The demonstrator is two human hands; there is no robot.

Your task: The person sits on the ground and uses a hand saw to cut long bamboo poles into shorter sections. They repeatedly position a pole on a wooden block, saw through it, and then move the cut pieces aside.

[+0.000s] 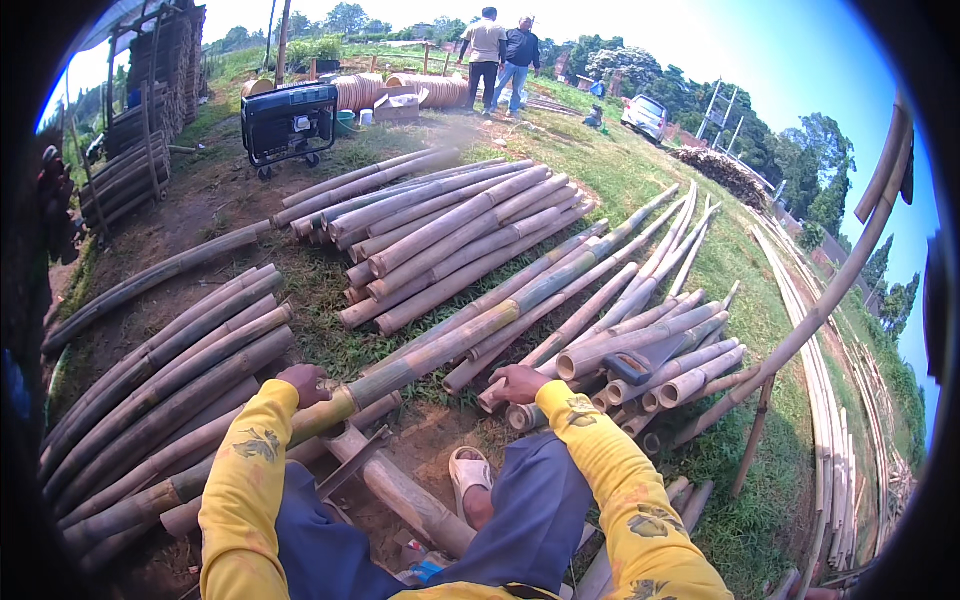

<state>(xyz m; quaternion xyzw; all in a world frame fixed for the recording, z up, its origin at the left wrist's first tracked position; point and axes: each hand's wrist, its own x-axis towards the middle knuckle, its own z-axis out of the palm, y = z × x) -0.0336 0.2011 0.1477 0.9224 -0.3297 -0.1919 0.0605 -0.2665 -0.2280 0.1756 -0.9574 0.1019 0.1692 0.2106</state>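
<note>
My left hand (305, 383) is closed beside a long greenish bamboo pole (440, 345) that slants across the middle; what its fingers hold, if anything, is hidden. Fingers curled, my right hand (520, 384) grips the near end of a thinner bamboo pole (580, 322). To its right, a handsaw with a dark handle (630, 368) lies on a stack of cut bamboo (690, 385). Between my knees and left arm is a thick bamboo log (415, 500), with a flat dark blade-like piece (355, 463) lying across it.
Cut bamboo is piled at left (170, 370) and ahead (460, 245). A bent pole (800, 330) rises on a prop at right. Farther off are a black generator (290, 128), coiled pipe (430, 92), two people (500, 60) and a parked car (645, 117).
</note>
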